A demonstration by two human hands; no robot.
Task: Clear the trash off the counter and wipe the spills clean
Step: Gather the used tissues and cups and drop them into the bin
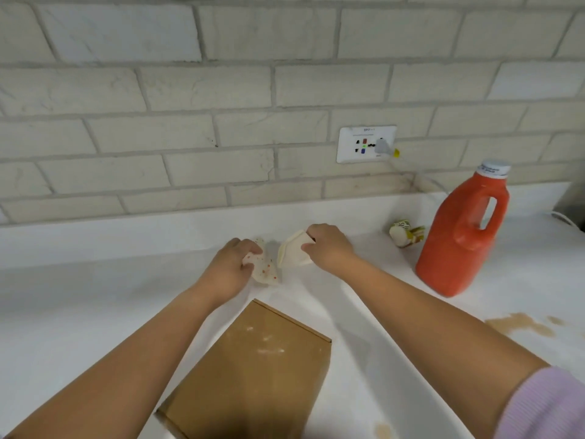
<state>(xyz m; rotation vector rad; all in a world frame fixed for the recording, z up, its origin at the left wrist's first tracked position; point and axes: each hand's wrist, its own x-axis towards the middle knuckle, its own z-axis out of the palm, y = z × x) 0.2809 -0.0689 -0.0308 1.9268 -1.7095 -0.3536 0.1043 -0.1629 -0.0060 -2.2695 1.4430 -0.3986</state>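
Both hands are out over the white counter [95, 312], near the back edge where it meets the brick wall [221, 90]. The left hand [235, 263] is closed around a crumpled white wrapper with small red spots [264, 270]; the wrapper's long side runs from the fingers down toward the person, and its lower end touches the counter. Just beside it, the right hand [329, 247] grips a cream paper cup [292, 253] lying on its side. The long axis of the cup goes left to right, and its wide open end points left, toward the wrapper. The two pieces of trash are close to each other but I cannot tell if they touch.

In front of the cup, nearer to the person, a brown cardboard box [253, 375] lies flat between the two forearms, with some pale smears on its top. To the right of the cup a small crushed container with yellow print [405, 234] lies on its side, and just beyond it stands a big red jug with a white cap [462, 236], upright. In front of the jug there is a brown spill [519, 324] on the counter, and a smaller brown spot [383, 430] near the right elbow. Behind the cup, on the wall, is a white socket plate [365, 144] with a plug in it.
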